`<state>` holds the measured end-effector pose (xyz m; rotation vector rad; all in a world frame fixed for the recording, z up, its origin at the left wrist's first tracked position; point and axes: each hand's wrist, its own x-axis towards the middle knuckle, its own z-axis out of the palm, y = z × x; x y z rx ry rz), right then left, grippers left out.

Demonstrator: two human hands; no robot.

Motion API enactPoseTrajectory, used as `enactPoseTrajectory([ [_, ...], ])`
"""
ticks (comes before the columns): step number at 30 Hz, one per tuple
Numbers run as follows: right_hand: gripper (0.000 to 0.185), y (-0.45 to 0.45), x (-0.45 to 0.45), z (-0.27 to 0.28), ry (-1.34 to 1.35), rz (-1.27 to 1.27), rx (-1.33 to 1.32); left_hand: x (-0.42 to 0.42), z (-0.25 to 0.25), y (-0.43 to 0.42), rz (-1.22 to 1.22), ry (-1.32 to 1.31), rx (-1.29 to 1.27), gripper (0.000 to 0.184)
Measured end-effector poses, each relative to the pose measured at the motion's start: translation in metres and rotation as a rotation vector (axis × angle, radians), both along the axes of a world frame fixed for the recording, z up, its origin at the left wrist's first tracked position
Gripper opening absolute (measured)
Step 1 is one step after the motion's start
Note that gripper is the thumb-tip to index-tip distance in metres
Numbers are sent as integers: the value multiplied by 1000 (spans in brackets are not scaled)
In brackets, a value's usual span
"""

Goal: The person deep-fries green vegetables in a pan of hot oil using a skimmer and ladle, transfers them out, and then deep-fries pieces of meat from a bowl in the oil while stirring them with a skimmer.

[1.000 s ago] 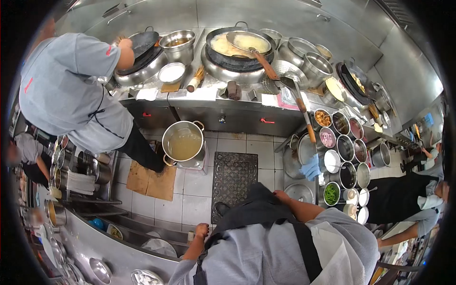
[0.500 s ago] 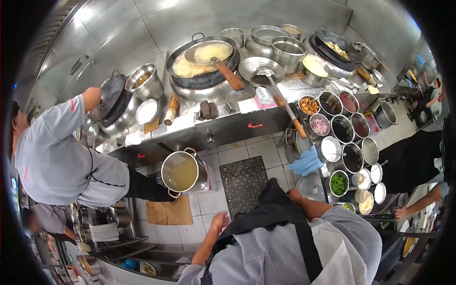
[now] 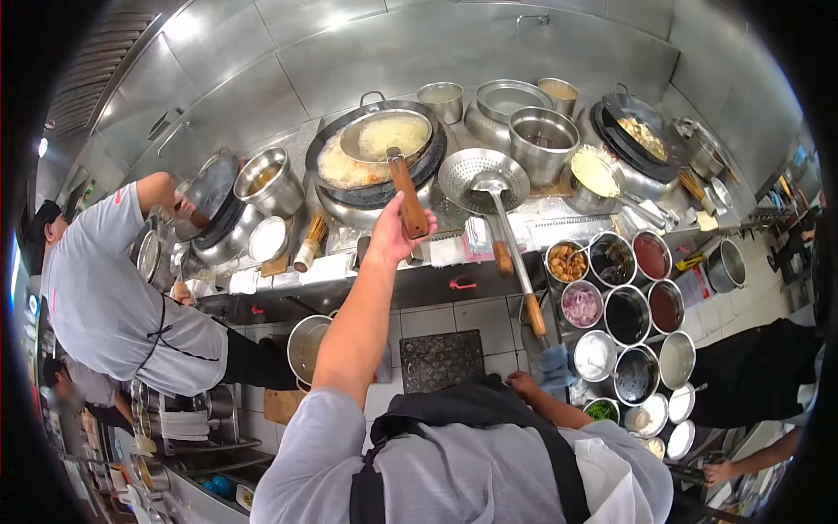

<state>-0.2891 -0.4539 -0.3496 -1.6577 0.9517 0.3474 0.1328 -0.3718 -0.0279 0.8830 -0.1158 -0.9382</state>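
My left hand (image 3: 401,229) is stretched out to the stove, its fingers around the end of the wooden handle (image 3: 407,196) of a wire strainer (image 3: 367,138). The strainer rests over a large wok (image 3: 330,185) of foaming, pale yellow liquid, with pale food in its mesh. My right hand (image 3: 524,386) is low beside my dark apron, fingers curled together, nothing visible in it. A blue cloth (image 3: 555,368) hangs just right of it. Right of the wok, a ladle (image 3: 490,182) lies in a perforated skimmer (image 3: 457,175), handles pointing toward me.
A co-worker in grey (image 3: 131,297) works at another wok (image 3: 214,188) on the left. Steel tubs of sauces and ingredients (image 3: 627,316) stand at the right. A large pot (image 3: 305,349) is on the floor side, and a co-worker's arm (image 3: 759,458) shows at lower right.
My left hand has risen from beside my waist and reached forward to the strainer's handle. My right hand stays low. The left co-worker's second hand has come into view.
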Motion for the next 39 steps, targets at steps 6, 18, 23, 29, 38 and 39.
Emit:
enactPoseTrajectory([
  [6,30,1,-11,23,-5,-387,281,46,-26,-29,-13,96,37,28],
  [18,41,-87,134,248,-326,-202,-165,51,-29,28,3,46,-2,22],
  [23,45,-96,163,305,-449,-163,-360,52,-31,34,22,53,7,22],
  [29,44,-164,271,404,-382,447,-1153,49,-28,38,-8,16,21,22],
  [38,46,-144,376,348,-412,456,-965,51,-28,36,9,-8,13,21],
  [39,46,-144,384,337,-420,412,-890,50,-29,35,-1,-5,25,21],
])
